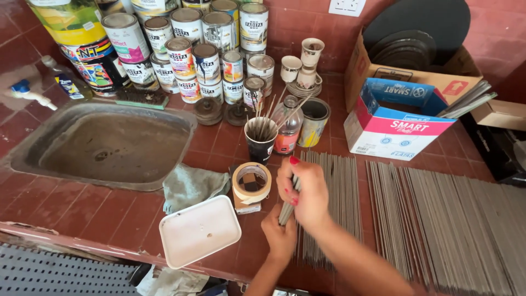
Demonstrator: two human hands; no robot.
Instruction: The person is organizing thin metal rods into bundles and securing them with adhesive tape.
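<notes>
Both closed on one bundle of thin grey sticks point(286, 211): right hand point(307, 194) up top, left hand point(279, 237) at btm; long axis near-upright, w/ loose rows on desk point(109, 214) just right.

The sink point(104, 143) lies at the left of the frame, with stacked tins point(186, 49) behind it at the top. A cloth point(192, 186) lies just right of the sink, a tray point(200, 230) below it, and a roll of tape point(251, 183) beside both. Above the tape stands a cup point(260, 143) with sticks in it. Rows of rods point(438, 219) fill the lower right, boxes point(394, 118) above them. Both hands, the left hand point(280, 235) and the right hand point(304, 194), meet over the rods' left edge.
</notes>
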